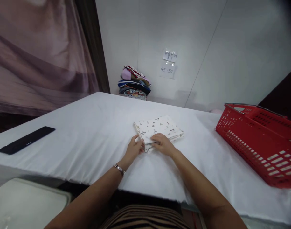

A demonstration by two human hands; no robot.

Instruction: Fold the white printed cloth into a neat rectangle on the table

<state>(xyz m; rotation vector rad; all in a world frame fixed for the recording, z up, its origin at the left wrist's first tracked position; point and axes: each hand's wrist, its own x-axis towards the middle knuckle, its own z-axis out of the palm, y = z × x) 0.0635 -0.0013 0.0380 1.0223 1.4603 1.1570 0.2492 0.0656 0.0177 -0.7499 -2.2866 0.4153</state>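
Note:
A folded white cloth with small dark prints lies on the white table. My left hand pinches the cloth's near left corner with closed fingers. My right hand rests on the near edge of the same cloth, its fingers curled onto the fabric. The two hands almost touch each other. A watch sits on my left wrist.
A red plastic basket stands at the table's right. A black flat bar lies at the left. A stack of folded clothes sits at the far edge by the wall. A white lid-like surface is below the table's near left.

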